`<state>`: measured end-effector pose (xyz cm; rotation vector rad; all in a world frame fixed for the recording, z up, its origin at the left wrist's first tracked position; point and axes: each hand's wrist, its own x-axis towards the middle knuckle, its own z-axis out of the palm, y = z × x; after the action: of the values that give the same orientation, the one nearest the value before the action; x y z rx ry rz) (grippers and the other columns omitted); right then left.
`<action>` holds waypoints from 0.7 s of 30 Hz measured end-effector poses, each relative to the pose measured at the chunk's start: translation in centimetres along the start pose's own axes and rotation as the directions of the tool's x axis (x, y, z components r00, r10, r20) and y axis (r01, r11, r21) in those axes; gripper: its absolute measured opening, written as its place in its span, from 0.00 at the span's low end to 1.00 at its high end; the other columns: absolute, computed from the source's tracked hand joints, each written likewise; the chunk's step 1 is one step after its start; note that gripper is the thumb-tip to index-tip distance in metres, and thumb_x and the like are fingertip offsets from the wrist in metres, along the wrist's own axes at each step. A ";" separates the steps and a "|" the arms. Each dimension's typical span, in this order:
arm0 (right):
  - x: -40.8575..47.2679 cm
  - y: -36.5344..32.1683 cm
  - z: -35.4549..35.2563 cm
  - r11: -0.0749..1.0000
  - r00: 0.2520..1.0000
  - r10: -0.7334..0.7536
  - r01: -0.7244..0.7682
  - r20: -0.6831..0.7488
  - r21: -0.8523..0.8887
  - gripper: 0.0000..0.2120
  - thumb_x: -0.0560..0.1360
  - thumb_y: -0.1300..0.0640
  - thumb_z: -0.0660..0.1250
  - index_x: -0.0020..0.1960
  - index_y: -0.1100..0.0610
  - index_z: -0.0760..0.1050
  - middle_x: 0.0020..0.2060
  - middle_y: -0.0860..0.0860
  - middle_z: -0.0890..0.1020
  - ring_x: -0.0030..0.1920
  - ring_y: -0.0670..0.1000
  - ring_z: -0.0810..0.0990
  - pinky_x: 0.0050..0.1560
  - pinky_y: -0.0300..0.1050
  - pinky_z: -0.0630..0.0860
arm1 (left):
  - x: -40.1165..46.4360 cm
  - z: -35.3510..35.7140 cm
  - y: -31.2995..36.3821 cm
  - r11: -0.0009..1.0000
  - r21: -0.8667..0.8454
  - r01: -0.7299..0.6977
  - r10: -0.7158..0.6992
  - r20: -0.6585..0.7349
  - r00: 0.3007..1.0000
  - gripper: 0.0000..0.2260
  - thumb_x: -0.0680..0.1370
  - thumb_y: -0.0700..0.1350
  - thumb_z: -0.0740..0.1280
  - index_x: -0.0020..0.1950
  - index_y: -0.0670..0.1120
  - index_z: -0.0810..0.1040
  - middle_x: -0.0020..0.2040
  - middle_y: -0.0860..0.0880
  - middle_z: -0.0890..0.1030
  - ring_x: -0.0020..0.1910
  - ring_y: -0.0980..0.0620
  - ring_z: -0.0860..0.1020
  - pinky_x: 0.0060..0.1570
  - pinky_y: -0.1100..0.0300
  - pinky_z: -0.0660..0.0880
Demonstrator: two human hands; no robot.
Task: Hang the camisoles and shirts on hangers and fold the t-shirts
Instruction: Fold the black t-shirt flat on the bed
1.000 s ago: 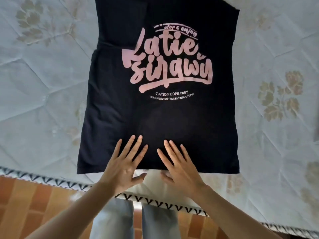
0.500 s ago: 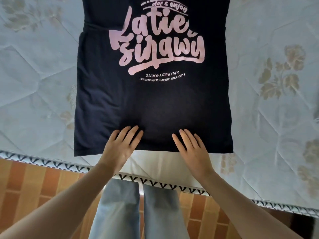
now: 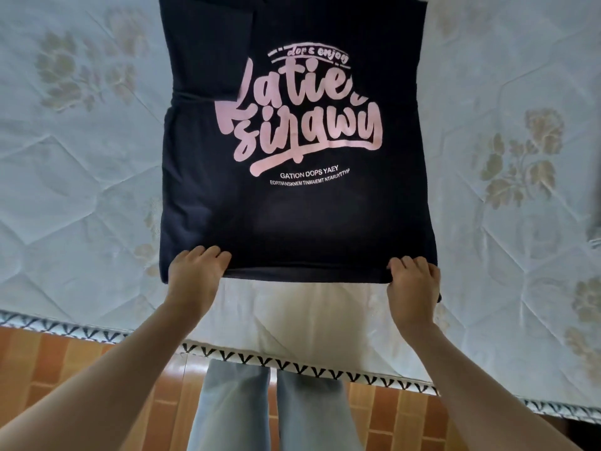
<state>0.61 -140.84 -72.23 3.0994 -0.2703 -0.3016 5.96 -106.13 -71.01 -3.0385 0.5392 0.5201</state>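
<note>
1. Black t-shirt (image 3: 292, 219) with pink lettering lies flat on the quilted mattress (image 3: 81, 196), stretching away from both hands (sides already folded inward).
2. Left hand (image 3: 195, 275) pinches the hem near its left corner, fingers curled over the cloth.
3. Right hand (image 3: 413, 284) grips the hem at the right corner likewise.
4. Hem slightly lifted between the hands.
5. Tiled floor (image 3: 58, 359) and pale trouser legs (image 3: 270, 411) sit below the wrists.
</note>
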 end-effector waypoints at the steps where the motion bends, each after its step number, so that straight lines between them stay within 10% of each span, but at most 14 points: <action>1: 0.9 -0.1 -0.6 1.000 1.000 0.021 -0.021 0.007 0.001 0.18 0.55 0.76 0.76 0.38 0.60 0.79 0.29 0.54 0.76 0.35 0.58 0.75 0.45 0.53 0.74 | 1.1 -1.0 -0.6 1.000 -0.007 0.025 -0.025 0.009 1.000 0.18 0.50 0.26 0.76 0.32 0.42 0.77 0.25 0.47 0.71 0.24 0.43 0.72 0.25 0.59 0.67; 7: 10.0 -1.2 -4.0 0.995 0.995 0.072 -0.067 -0.070 0.071 0.16 0.57 0.79 0.72 0.36 0.60 0.79 0.23 0.52 0.74 0.29 0.57 0.73 0.44 0.51 0.73 | 10.1 -6.3 -4.3 0.971 0.036 0.237 -0.236 -0.020 0.972 0.10 0.74 0.34 0.65 0.46 0.47 0.82 0.40 0.48 0.79 0.43 0.44 0.77 0.33 0.58 0.63; 11: 18.4 -1.6 -7.0 0.993 0.983 0.039 -0.018 -0.179 0.118 0.15 0.59 0.80 0.66 0.37 0.61 0.75 0.21 0.47 0.61 0.25 0.53 0.63 0.40 0.49 0.71 | 16.2 -9.6 -7.6 0.965 -0.072 0.250 -0.258 -0.124 0.958 0.11 0.70 0.31 0.64 0.41 0.44 0.83 0.39 0.44 0.79 0.42 0.40 0.76 0.33 0.57 0.61; 21: 38.4 -3.2 -12.2 0.997 0.964 -0.045 0.059 -0.263 0.046 0.15 0.55 0.81 0.62 0.29 0.63 0.74 0.18 0.53 0.66 0.22 0.52 0.57 0.33 0.44 0.61 | 32.2 -15.6 -14.6 0.971 -0.036 0.238 -0.241 -0.090 0.966 0.11 0.73 0.33 0.60 0.38 0.48 0.74 0.33 0.50 0.75 0.35 0.46 0.75 0.31 0.59 0.65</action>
<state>40.65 -144.38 -67.70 3.1526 -0.1925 0.1187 44.40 -104.24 -67.41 -3.1022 0.1621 0.3783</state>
